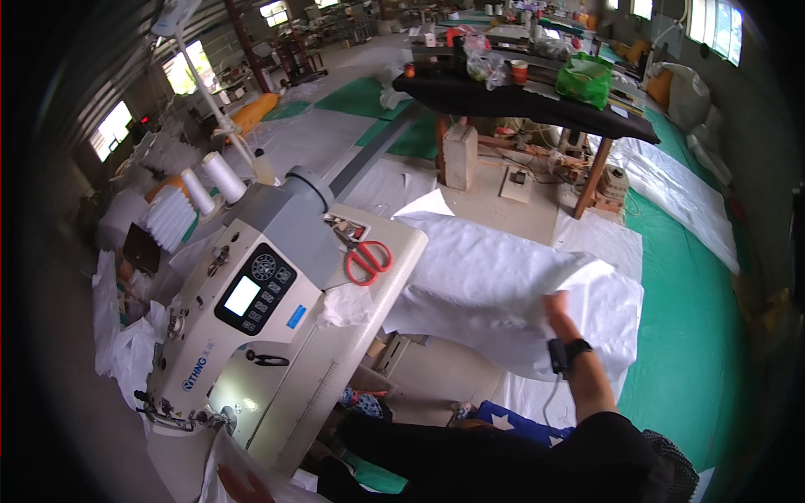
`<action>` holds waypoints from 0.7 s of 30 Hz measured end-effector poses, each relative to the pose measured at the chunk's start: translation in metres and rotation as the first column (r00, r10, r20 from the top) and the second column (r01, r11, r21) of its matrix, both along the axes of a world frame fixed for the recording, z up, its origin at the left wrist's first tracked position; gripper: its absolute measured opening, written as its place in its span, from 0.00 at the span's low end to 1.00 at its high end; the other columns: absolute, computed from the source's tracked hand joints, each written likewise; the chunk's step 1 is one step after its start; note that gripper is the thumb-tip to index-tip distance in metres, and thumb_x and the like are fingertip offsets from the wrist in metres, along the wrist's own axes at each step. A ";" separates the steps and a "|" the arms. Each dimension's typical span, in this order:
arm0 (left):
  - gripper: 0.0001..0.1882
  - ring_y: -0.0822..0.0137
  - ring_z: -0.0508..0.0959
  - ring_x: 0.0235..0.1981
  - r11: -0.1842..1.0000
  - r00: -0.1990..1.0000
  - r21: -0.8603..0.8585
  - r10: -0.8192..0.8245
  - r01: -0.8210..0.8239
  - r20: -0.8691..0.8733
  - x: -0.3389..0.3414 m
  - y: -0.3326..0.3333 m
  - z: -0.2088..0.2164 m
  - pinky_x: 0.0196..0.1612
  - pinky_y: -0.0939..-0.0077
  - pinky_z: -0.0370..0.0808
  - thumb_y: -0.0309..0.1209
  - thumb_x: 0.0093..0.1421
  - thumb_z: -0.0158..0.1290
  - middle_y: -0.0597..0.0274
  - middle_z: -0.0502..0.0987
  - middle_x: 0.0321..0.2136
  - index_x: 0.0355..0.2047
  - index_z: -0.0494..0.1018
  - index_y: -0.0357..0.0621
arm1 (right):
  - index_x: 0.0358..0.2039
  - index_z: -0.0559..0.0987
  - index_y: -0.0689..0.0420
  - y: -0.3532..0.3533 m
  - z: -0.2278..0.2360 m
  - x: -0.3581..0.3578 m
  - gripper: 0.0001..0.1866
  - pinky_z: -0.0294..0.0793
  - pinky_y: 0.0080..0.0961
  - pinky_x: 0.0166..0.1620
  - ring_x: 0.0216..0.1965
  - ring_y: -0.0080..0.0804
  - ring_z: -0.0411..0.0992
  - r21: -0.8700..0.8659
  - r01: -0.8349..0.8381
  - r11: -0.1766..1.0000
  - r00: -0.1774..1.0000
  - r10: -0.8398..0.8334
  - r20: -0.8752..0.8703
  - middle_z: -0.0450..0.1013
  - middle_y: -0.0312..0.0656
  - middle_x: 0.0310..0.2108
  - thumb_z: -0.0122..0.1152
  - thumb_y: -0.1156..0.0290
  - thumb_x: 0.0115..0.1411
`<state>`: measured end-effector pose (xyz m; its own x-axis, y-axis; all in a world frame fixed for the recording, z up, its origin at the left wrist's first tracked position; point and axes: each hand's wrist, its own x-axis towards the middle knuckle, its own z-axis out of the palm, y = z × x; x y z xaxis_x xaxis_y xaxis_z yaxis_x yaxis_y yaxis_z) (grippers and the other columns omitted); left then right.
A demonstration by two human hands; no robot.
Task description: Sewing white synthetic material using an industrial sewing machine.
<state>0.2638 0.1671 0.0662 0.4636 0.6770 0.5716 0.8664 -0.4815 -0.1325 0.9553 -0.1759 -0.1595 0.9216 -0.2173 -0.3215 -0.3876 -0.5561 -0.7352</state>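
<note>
My right hand (554, 305), with a dark band on its wrist, is stretched out over a stack of crinkled white sheeting (478, 260) right of the sewing machine. It grips the top sheet, which is lifted in a fold at the fingers; the fingertips are partly hidden and blurred. At the lower left, a translucent white sheet (220, 469) hangs by the needle area of the sewing machine (277, 243). A reddish-brown shape, perhaps my left hand (243, 484), shows dimly through it, its fingers not readable. Red-handled scissors (367, 263) and black thread snips (267, 359) lie on the machine.
Two white thread cones (220, 178) stand behind the machine head. Beyond the sheeting is a black-covered table (537, 109) with a green bag (584, 80) and a red cup (519, 73). Green floor covering (688, 293) runs along the right. Piled white material (134, 352) lies at the left.
</note>
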 end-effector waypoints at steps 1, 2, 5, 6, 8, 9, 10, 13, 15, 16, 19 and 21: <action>0.21 0.46 0.68 0.53 0.996 0.980 -0.087 -0.009 0.027 0.197 0.016 -0.010 0.008 0.56 0.55 0.64 0.36 0.61 0.50 0.42 0.70 0.49 0.48 0.69 0.33 | 0.45 0.69 0.66 0.020 -0.001 -0.015 0.24 0.71 0.38 0.45 0.44 0.45 0.71 0.047 -0.177 0.983 0.982 0.174 0.073 0.73 0.53 0.39 0.59 0.66 0.50; 0.21 0.51 0.69 0.53 0.960 0.960 -0.244 -0.067 0.137 0.274 0.041 -0.012 0.013 0.56 0.59 0.64 0.37 0.63 0.46 0.45 0.70 0.50 0.51 0.67 0.34 | 0.41 0.73 0.63 0.056 0.002 -0.034 0.16 0.72 0.37 0.40 0.37 0.41 0.72 -0.189 -0.348 0.918 0.921 0.373 0.116 0.74 0.48 0.32 0.55 0.65 0.55; 0.16 0.52 0.70 0.50 0.538 0.844 -0.694 -0.062 0.479 0.533 0.130 -0.031 0.011 0.55 0.62 0.65 0.31 0.63 0.45 0.46 0.71 0.48 0.48 0.68 0.34 | 0.46 0.71 0.63 0.121 0.043 -0.159 0.17 0.72 0.37 0.39 0.36 0.43 0.73 0.131 -0.899 0.417 0.432 0.805 0.407 0.73 0.50 0.36 0.52 0.68 0.57; 0.13 0.55 0.73 0.43 0.487 0.805 -0.652 -0.228 0.582 0.548 0.162 -0.043 0.002 0.50 0.64 0.68 0.29 0.62 0.46 0.48 0.73 0.41 0.44 0.70 0.36 | 0.47 0.70 0.63 0.126 0.066 -0.206 0.18 0.73 0.37 0.39 0.36 0.43 0.73 0.146 -0.968 0.202 0.249 0.825 0.508 0.73 0.51 0.37 0.51 0.70 0.58; 0.16 0.59 0.74 0.42 0.044 0.651 -0.651 0.003 0.758 0.759 0.229 -0.067 -0.020 0.46 0.66 0.69 0.33 0.60 0.48 0.50 0.75 0.38 0.44 0.70 0.34 | 0.51 0.68 0.63 0.124 0.116 -0.282 0.20 0.72 0.39 0.42 0.38 0.48 0.73 -0.017 -0.996 -0.092 -0.081 0.748 0.659 0.71 0.56 0.41 0.49 0.72 0.57; 0.17 0.61 0.74 0.41 -0.089 0.723 -0.719 0.019 0.689 0.691 0.246 -0.078 -0.023 0.45 0.67 0.70 0.34 0.60 0.49 0.51 0.75 0.37 0.44 0.70 0.33 | 0.51 0.67 0.62 0.117 0.140 -0.307 0.20 0.72 0.38 0.42 0.38 0.50 0.72 0.092 -0.980 -0.175 -0.072 0.748 0.660 0.71 0.56 0.41 0.50 0.73 0.58; 0.17 0.62 0.75 0.40 -0.099 0.716 -0.709 0.088 0.698 0.692 0.263 -0.088 -0.027 0.44 0.69 0.70 0.34 0.60 0.49 0.52 0.76 0.36 0.44 0.70 0.33 | 0.53 0.67 0.59 0.121 0.161 -0.324 0.21 0.72 0.37 0.42 0.38 0.49 0.73 0.124 -0.947 -0.295 -0.061 0.546 0.836 0.72 0.55 0.40 0.50 0.72 0.58; 0.19 0.71 0.74 0.33 -0.333 0.812 -0.774 -0.038 0.539 0.582 0.271 -0.099 -0.023 0.38 0.76 0.70 0.38 0.59 0.51 0.63 0.77 0.31 0.41 0.71 0.32 | 0.53 0.69 0.57 0.066 0.202 -0.294 0.22 0.72 0.35 0.42 0.38 0.47 0.73 -0.069 -0.956 -0.286 -0.280 0.816 0.505 0.73 0.52 0.39 0.55 0.69 0.57; 0.16 0.75 0.71 0.29 -0.053 0.805 -0.807 0.136 0.588 0.578 0.255 -0.088 -0.012 0.33 0.79 0.68 0.36 0.57 0.53 0.64 0.76 0.28 0.38 0.73 0.34 | 0.51 0.71 0.58 0.029 0.209 -0.241 0.26 0.72 0.34 0.44 0.40 0.47 0.72 -0.029 -0.986 0.163 0.107 0.765 0.635 0.73 0.49 0.41 0.64 0.67 0.51; 0.16 0.75 0.71 0.28 0.011 0.767 -0.783 0.193 0.622 0.612 0.243 -0.079 -0.007 0.33 0.78 0.68 0.37 0.57 0.53 0.64 0.76 0.28 0.37 0.74 0.34 | 0.48 0.72 0.60 0.015 0.206 -0.204 0.27 0.70 0.35 0.46 0.43 0.47 0.71 -0.163 -0.841 0.515 0.261 0.651 0.713 0.72 0.51 0.43 0.68 0.66 0.48; 0.18 0.75 0.72 0.29 0.192 0.730 -0.778 0.271 0.598 0.628 0.205 -0.059 0.000 0.33 0.77 0.69 0.40 0.57 0.54 0.64 0.76 0.28 0.37 0.75 0.35 | 0.58 0.59 0.62 -0.054 0.187 -0.098 0.51 0.65 0.40 0.52 0.49 0.52 0.66 -0.615 -0.162 0.771 0.374 0.625 0.685 0.67 0.54 0.49 0.75 0.56 0.37; 0.20 0.75 0.72 0.30 0.125 0.782 -0.816 0.236 0.564 0.576 0.181 -0.055 0.006 0.34 0.76 0.69 0.42 0.56 0.55 0.62 0.77 0.30 0.37 0.75 0.35 | 0.60 0.56 0.65 -0.072 0.162 -0.064 0.58 0.64 0.38 0.55 0.52 0.48 0.66 -0.353 -0.501 0.790 0.789 0.584 0.187 0.65 0.55 0.53 0.76 0.49 0.34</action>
<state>0.4445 0.1118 0.0718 0.5933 0.7447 -0.3059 0.4415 0.0167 0.8971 0.8913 -0.2476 0.0030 0.9504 0.3076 -0.0453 0.2333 -0.8017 -0.5504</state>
